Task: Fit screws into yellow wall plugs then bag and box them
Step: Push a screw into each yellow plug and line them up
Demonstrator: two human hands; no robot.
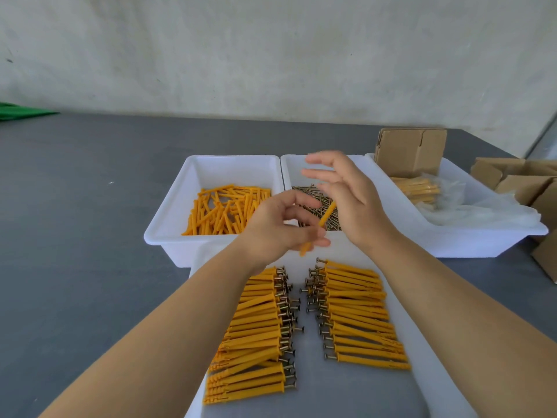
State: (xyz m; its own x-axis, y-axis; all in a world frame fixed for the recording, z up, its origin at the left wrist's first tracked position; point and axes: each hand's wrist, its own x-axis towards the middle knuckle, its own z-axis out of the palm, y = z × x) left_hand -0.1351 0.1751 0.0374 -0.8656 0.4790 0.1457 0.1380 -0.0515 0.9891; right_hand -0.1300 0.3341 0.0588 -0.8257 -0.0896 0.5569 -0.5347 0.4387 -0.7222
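- The left hand (pixel 278 224) pinches a single yellow wall plug (pixel 320 226) between thumb and curled fingers; the plug slants up to the right, its upper end in front of the screw tray.
- The right hand (pixel 346 197) is raised just beside it, fingers spread apart and nearly straight, holding nothing that can be seen; its image is slightly blurred.
- Behind the hands, a white tray (pixel 168 218) holds loose empty yellow plugs (pixel 224 211), and the white tray next to it on the right (pixel 289 164) holds a heap of loose screws (pixel 316 203).
- In the near tray (pixel 422 372), assembled plugs with screws lie in two rows, a left row (pixel 256 333) and a right row (pixel 358 315), screw heads facing the middle gap.
- A third white tray (pixel 482 239) at the right contains bagged plugs (pixel 419 188), clear plastic bags (pixel 488 209) and a small cardboard box (pixel 410 150).
- More cardboard boxes (pixel 518 182) stand on the grey table (pixel 75 221) at the far right.
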